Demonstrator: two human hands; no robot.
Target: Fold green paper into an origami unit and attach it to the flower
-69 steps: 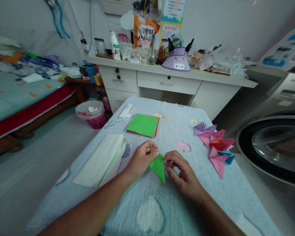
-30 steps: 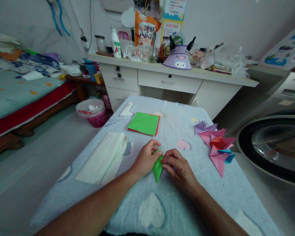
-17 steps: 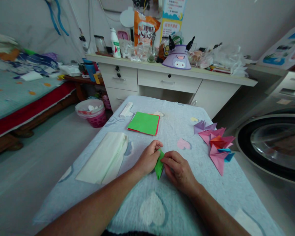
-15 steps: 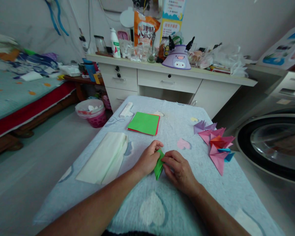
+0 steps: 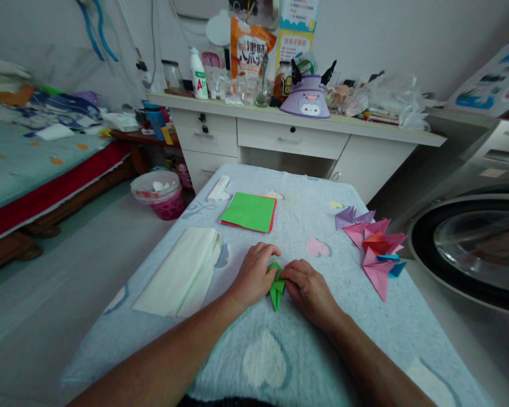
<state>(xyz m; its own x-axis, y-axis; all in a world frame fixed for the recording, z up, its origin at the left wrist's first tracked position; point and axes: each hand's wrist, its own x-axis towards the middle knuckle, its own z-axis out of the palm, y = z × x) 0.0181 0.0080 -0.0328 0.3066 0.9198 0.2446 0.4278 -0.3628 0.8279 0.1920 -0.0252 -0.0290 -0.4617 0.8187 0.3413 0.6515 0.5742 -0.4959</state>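
The left hand is half curled, its thumb against the left edge of the folded green paper; whether the hidden fingers grip it cannot be told. The right hand, fingertips drawn together, pinches its right edge. The paper lies between them over the table, narrow point toward the near side. Farther off sits a green-topped stack of square sheets; to the right, folded paper shapes. On the far counter, a white bottle shows a red "A", an orange bag reads "津味", and a yellow poster begins "好孩子".
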